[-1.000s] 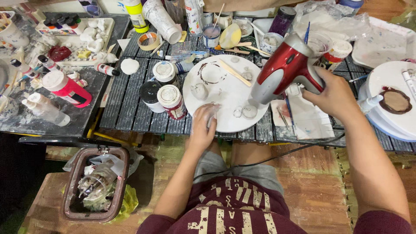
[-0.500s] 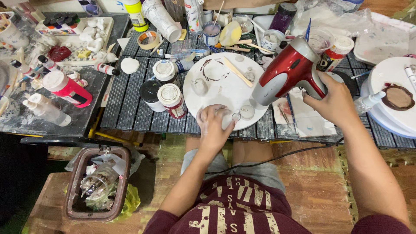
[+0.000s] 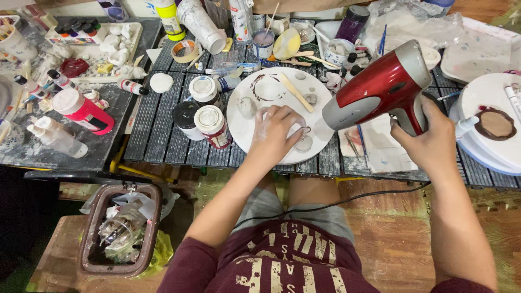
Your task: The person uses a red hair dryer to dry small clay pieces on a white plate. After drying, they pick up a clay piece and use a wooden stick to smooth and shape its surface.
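My right hand (image 3: 429, 142) grips the handle of a red and silver hair dryer (image 3: 380, 89), its nozzle aimed left and down at a round white board (image 3: 244, 127) on the slatted table. My left hand (image 3: 275, 130) rests on the board's near part, fingers spread over small clear round pieces (image 3: 304, 144); whether it pinches one I cannot tell. A flat wooden stick (image 3: 296, 93) and a ring-shaped piece (image 3: 269, 88) lie farther back on the board. The dryer's black cord (image 3: 347, 202) runs across my lap.
Jars with pale lids (image 3: 212, 126) stand left of the board, a red bottle (image 3: 82, 110) farther left. Cups, bottles and brushes crowd the table's back. A white round turntable with a brown disc (image 3: 495, 123) sits right. A bin (image 3: 120, 229) stands on the floor, lower left.
My left hand has moved up from the board's near edge onto the board, over the small clear pieces. The dryer has shifted slightly right and its nozzle points closer to that hand.
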